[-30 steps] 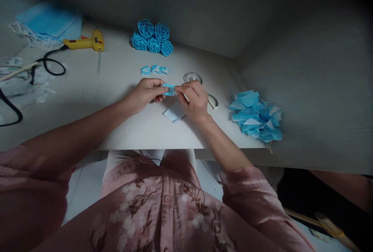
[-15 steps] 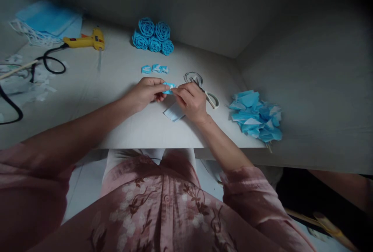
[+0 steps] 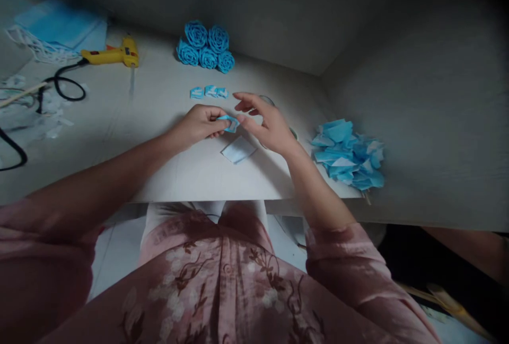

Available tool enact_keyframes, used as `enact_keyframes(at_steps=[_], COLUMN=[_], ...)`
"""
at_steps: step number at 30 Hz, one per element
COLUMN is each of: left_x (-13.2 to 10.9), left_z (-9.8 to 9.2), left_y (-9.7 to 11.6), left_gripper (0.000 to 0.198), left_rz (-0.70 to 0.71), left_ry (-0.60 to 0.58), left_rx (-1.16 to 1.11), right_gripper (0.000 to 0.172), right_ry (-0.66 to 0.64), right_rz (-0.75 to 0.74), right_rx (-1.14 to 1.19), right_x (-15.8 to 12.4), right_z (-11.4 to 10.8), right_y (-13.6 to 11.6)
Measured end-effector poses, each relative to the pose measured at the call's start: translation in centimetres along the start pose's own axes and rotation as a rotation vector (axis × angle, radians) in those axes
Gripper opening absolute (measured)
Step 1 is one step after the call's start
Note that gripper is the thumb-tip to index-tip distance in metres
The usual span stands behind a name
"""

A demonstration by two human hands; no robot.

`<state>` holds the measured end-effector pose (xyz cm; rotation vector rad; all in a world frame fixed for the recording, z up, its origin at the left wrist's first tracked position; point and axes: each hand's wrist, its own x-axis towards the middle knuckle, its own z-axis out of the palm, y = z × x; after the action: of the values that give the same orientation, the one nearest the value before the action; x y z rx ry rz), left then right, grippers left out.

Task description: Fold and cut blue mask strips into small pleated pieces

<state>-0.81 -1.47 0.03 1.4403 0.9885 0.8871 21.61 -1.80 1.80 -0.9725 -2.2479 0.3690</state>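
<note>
My left hand (image 3: 204, 122) pinches a small folded piece of blue and white mask fabric (image 3: 232, 125) between thumb and fingers, above the table. Just to its right is my right hand (image 3: 267, 121), fingers spread and holding nothing, with the thumb tip close to the folded piece. I cannot tell whether that thumb touches it. Below the hands a flat pale fabric rectangle (image 3: 238, 150) lies on the table. Beyond them sit small folded blue pieces (image 3: 210, 91) in a row. Scissors and a wire coil (image 3: 267, 100) are mostly hidden behind my right hand.
Several rolled blue flowers (image 3: 207, 47) are stacked at the back. A yellow glue gun (image 3: 113, 55) and blue face masks (image 3: 59, 25) lie at the far left, near white scraps (image 3: 55, 116). Gathered blue fabric petals (image 3: 350, 156) rest at the right edge.
My right hand has let go of the folded piece and opened, moving slightly right and away. It now covers most of the scissors. The pale rectangle shows more fully.
</note>
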Motion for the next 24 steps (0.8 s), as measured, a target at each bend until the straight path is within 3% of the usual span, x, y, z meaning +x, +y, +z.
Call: enact_keyframes(at_steps=[4, 10, 13, 18, 24], left_x=[0.1, 0.1, 0.0, 0.1, 0.3], left_z=[0.0, 0.1, 0.3, 0.2, 0.0], left_y=[-0.5, -0.1, 0.1, -0.1, -0.1], left_gripper=[0.021, 0.025, 0.018, 0.021, 0.023], left_rz=[0.023, 0.028, 0.009, -0.006, -0.018], left_ry=[-0.018, -0.033, 0.003, 0.09, 0.126], left_rx=[0.023, -0.279, -0.284, -0.26, -0.254], right_gripper=[0.054, 0.051, 0.053, 0.058, 0.069], right_ry=[-0.15, 0.012, 0.068, 0.056, -0.018], right_rz=[0.06, 0.077, 0.091, 0.123, 0.141], right_rx=[0.037, 0.229, 0.285, 0.34, 0.415], right_x=[0.3, 1.1, 1.6, 1.5, 1.3], right_z=[0.6, 1.9, 2.6, 3.5, 2.6], right_y=[0.1, 1.2, 1.5, 2.1, 3.1])
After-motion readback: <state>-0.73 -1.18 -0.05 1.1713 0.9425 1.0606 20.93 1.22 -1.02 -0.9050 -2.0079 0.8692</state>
